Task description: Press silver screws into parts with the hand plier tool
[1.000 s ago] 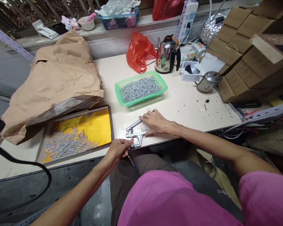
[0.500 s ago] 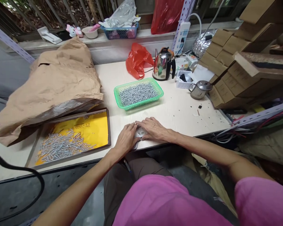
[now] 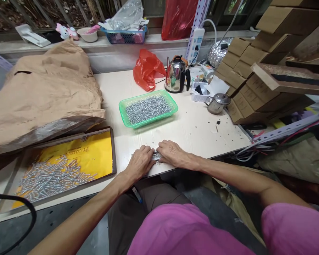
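Both hands closed on a metal tool at the table's near edge

From my seat behind the head camera, I have the left hand (image 3: pixel 140 161) and the right hand (image 3: pixel 174 154) almost meeting over a metal tool (image 3: pixel 156 156). It sits on the pale table (image 3: pixel 202 145), just inside the near edge, directly before the person's lap. The left fingers are curled around its left part, thumb on the near side; the right fingers and thumb grasp the other end. Only a short strip shows in the gap, so I cannot tell how hard either hand squeezes.

Toward me the margin is thin: the tabletop stops right behind the hands. Ahead, a strip of pale surface runs to the green plastic basket (image 3: pixel 143 124), which holds a bed of small metal pins (image 3: pixel 149 109). On the left, the dark right wall of a shallow tray (image 3: pixel 113 152) stands near the left hand, and brown paper (image 3: pixel 48 85) overhangs the tray's far side. Inside, more loose pins (image 3: pixel 55 180) lie on a yellow sheet (image 3: pixel 101 145).

My widest room is rightward, over scattered dark bits (image 3: pixel 218 122), as far as the lidded metal cup (image 3: pixel 216 106) and the stacked cardboard boxes (image 3: pixel 257 94). The electric kettle (image 3: pixel 174 76) and red plastic bag (image 3: pixel 146 69) bound the back.
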`<state>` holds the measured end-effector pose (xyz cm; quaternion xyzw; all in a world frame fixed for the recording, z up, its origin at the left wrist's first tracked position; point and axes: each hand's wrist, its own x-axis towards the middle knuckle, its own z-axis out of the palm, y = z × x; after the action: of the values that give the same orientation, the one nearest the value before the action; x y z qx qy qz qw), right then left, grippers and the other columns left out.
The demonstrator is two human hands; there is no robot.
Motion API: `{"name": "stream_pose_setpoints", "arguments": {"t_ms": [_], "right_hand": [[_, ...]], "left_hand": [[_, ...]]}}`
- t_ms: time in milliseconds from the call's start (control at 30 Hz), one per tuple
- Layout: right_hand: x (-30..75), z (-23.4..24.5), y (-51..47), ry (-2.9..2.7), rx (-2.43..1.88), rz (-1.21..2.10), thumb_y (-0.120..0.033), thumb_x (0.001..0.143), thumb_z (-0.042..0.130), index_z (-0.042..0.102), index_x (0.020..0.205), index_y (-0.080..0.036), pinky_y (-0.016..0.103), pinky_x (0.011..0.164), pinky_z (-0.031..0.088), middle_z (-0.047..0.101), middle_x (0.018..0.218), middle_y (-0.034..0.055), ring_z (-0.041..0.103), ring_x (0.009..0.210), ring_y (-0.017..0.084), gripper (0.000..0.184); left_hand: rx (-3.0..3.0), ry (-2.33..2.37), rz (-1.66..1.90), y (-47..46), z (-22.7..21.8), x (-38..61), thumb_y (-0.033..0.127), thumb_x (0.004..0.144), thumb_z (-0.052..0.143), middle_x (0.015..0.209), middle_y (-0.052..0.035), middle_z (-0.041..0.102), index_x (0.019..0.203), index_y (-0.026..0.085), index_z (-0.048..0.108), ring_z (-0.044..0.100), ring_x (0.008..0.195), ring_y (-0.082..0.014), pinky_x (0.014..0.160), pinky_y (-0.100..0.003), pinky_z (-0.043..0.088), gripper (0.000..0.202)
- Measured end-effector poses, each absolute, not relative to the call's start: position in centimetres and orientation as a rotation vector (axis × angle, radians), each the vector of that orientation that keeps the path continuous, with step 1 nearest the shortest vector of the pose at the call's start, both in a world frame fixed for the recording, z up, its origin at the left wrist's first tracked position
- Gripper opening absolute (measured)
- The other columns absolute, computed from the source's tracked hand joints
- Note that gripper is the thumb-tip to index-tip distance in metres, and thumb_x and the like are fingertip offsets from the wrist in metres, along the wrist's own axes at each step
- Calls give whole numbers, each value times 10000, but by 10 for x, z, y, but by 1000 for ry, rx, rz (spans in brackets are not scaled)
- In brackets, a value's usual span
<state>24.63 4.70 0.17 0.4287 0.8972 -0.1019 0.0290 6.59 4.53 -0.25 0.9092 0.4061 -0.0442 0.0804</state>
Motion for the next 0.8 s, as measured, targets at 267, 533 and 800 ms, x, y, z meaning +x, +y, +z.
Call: {"name": "stream_pose_setpoints", "arguments": {"t_ms": [267,533,800], "right_hand": [[250,-14,40,2801,1407,-296,-319,917,567,646,958,-143,298,731,369,616,930,79,554,870,196,197],[266,2,57,2854,1283,-400,-421,934,518,652,1035,-140,293,791,353,615,975,97,540,904,190,328],[252,-6,88,2778,1512,-186,-300,921,558,666,902,-154,325,816,293,643,955,79,516,955,214,183]], "left_hand": [[2657,1306,-63,40,-7,69,253,907,497,939,-113,627,975,147,624,560,945,-276,756,-396,491,179],[2614,1390,512,-14,-43,71,203,950,409,1366,-168,523,1250,141,541,395,1351,-293,1063,-489,399,333],[2545,1301,590,-42,-44,90,378,934,479,1326,-145,577,1261,149,541,442,1320,-308,1096,-539,345,404]]}}
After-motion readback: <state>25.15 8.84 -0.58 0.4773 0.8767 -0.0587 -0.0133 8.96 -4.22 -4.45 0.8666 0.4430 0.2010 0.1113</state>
